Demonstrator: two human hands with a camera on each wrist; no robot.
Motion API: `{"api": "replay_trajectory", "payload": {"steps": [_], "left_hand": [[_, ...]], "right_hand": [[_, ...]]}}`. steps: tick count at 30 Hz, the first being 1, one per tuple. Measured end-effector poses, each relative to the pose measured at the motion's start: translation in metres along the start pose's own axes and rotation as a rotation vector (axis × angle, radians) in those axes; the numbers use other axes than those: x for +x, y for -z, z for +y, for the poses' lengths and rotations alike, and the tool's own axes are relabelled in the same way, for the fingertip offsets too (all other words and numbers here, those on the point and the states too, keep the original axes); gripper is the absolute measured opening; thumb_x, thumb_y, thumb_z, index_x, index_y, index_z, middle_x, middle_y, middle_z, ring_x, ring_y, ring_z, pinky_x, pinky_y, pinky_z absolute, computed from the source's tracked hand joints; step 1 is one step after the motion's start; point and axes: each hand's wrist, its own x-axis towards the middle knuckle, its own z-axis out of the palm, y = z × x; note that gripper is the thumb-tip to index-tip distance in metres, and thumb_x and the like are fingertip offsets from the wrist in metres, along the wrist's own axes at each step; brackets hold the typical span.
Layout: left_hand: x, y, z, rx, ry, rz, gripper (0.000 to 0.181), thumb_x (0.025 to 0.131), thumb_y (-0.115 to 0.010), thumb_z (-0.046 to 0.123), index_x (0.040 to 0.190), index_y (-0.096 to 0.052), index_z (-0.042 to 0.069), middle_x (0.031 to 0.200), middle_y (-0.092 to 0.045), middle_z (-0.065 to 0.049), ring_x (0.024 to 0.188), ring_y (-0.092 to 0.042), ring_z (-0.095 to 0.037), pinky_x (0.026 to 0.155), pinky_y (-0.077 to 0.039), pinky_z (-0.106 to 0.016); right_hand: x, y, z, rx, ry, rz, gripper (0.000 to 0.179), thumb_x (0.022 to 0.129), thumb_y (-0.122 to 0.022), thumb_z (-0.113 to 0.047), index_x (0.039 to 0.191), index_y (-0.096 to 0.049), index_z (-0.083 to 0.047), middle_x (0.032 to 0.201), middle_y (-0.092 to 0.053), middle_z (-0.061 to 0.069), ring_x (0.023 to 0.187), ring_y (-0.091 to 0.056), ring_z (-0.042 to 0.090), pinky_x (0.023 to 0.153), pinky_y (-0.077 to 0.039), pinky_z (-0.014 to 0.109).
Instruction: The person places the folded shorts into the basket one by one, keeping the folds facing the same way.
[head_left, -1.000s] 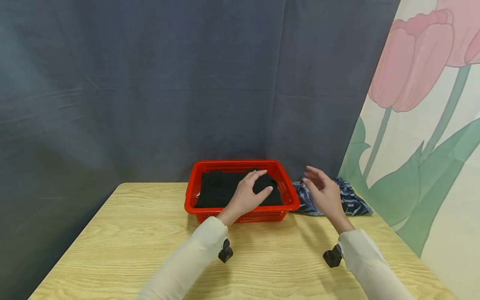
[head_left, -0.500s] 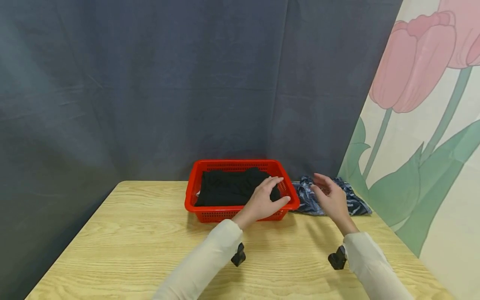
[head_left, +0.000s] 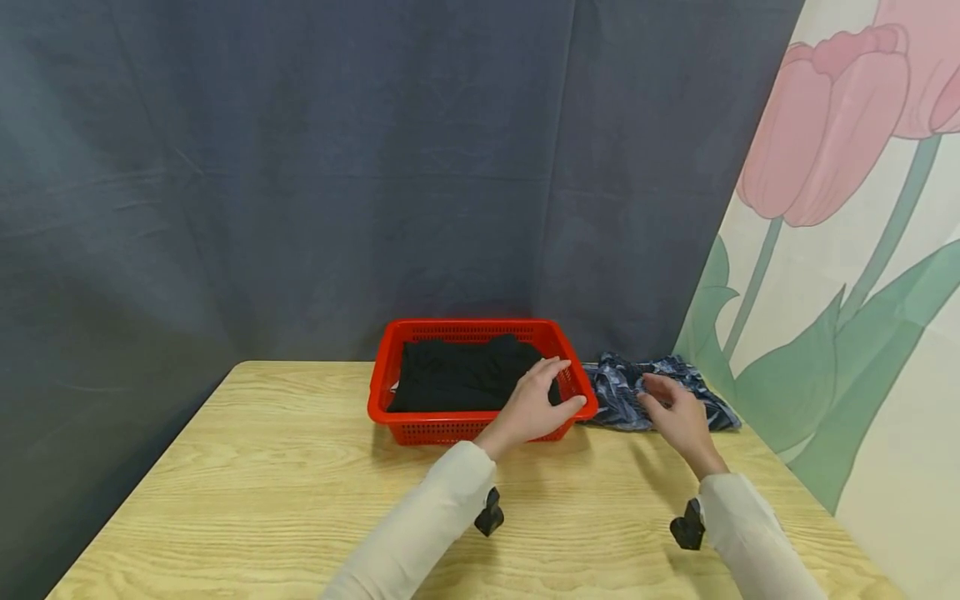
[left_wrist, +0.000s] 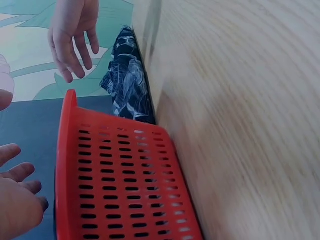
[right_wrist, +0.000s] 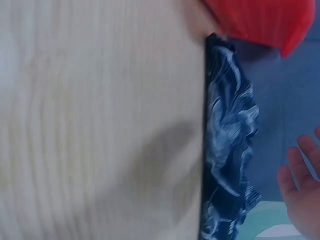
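My left hand (head_left: 531,406) hovers over the front right part of a red plastic basket (head_left: 435,429), fingers relaxed and holding nothing. Inside the basket lies a dark folded cloth (head_left: 457,377), partly covered by that hand in the head view. To the basket's right, a crumpled dark blue cloth with a pale pattern (head_left: 618,396) lies on the table. My right hand (head_left: 681,417) is in the air above this patterned cloth, its fingers loosely bent around nothing. In the right wrist view the right hand (right_wrist: 305,187) shows apart from the patterned cloth (right_wrist: 225,125).
The wooden table (head_left: 285,492) reaches back to a dark grey curtain (head_left: 315,183). A wall panel with painted tulips (head_left: 825,333) runs along the right side. Each wrist carries a small black camera (head_left: 490,512) below the sleeve.
My left hand has moved right across the basket, from over the dark cloth toward the basket's right side. My right hand has shifted right and lower over the patterned cloth.
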Motion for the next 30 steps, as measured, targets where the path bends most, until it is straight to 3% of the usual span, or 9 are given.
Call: {"api": "replay_trajectory", "payload": {"steps": [4, 11, 19, 27, 30], "left_hand": [[0.001, -0.004, -0.001, -0.002, 0.005, -0.004, 0.063, 0.095, -0.06, 0.04, 0.147, -0.042, 0.01, 0.154, -0.032, -0.004, 0.142, -0.023, -0.024, 0.11, -0.028, -0.047], [0.006, -0.013, -0.003, 0.047, -0.017, -0.014, 0.061, 0.094, -0.061, 0.037, 0.145, -0.044, 0.009, 0.15, -0.037, -0.01, 0.136, -0.035, -0.026, 0.101, -0.041, -0.034], [0.017, -0.02, -0.001, 0.164, -0.003, -0.028, 0.059, 0.094, -0.06, 0.041, 0.145, -0.046, 0.013, 0.15, -0.039, -0.004, 0.141, -0.027, -0.019, 0.113, -0.021, -0.037], [0.02, -0.027, -0.001, 0.331, -0.036, -0.046, 0.059, 0.094, -0.057, 0.046, 0.144, -0.049, 0.015, 0.148, -0.042, 0.0, 0.14, -0.028, -0.016, 0.114, -0.018, -0.038], [0.019, -0.03, -0.003, 0.345, -0.025, -0.053, 0.059, 0.094, -0.057, 0.046, 0.144, -0.048, 0.016, 0.149, -0.042, 0.002, 0.141, -0.028, -0.014, 0.114, -0.016, -0.035]], "right_hand": [[0.002, -0.003, 0.008, -0.023, -0.025, -0.048, 0.047, 0.1, -0.053, -0.025, 0.136, -0.05, 0.005, 0.128, -0.054, 0.029, 0.114, -0.053, 0.044, 0.087, -0.045, 0.056], [0.004, -0.009, 0.019, -0.048, -0.036, -0.096, 0.047, 0.098, -0.056, -0.022, 0.135, -0.05, 0.006, 0.129, -0.053, 0.031, 0.113, -0.054, 0.045, 0.088, -0.045, 0.057], [0.007, -0.007, 0.029, -0.115, -0.036, -0.156, 0.047, 0.097, -0.057, -0.02, 0.136, -0.049, 0.006, 0.13, -0.051, 0.032, 0.112, -0.054, 0.047, 0.088, -0.042, 0.061], [0.009, -0.009, 0.035, -0.176, 0.005, -0.149, 0.047, 0.094, -0.061, -0.017, 0.131, -0.052, 0.01, 0.126, -0.053, 0.033, 0.11, -0.052, 0.05, 0.089, -0.04, 0.063], [0.009, -0.013, 0.04, -0.192, 0.027, -0.15, 0.048, 0.092, -0.062, -0.016, 0.13, -0.052, 0.011, 0.127, -0.052, 0.034, 0.114, -0.049, 0.052, 0.091, -0.038, 0.064]]}}
